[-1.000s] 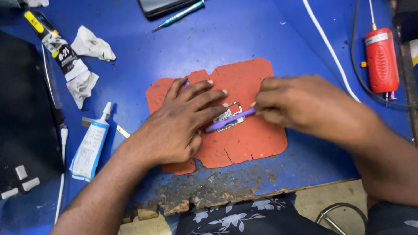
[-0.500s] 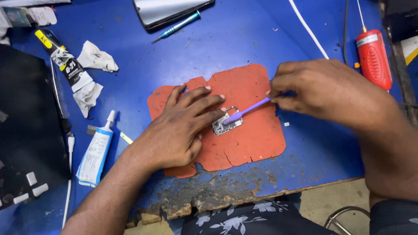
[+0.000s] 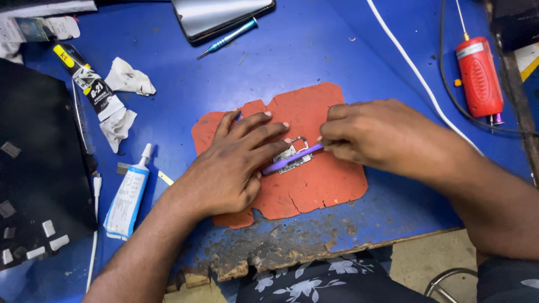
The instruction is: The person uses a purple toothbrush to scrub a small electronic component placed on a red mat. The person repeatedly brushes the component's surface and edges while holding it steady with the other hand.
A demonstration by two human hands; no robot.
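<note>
A chipped, worn blue table [image 3: 314,56] edge was seen nearest. On one cracked orange rubber mat [image 3: 320,185], a small circuit board [image 3: 296,154] was pinned flat by the left hand [image 3: 236,168], fingers spread. One purple tool [image 3: 289,160] was pinched by the right hand [image 3: 376,134]. Two glue tubes lay farther left.

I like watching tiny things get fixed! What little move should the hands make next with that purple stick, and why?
Probably another short stroke of the purple tool across the small circuit board. The right hand pinches the tool with its tip lying on the board, and the left hand presses the board flat on the orange mat, so it looks steadied for gentle work.
</note>
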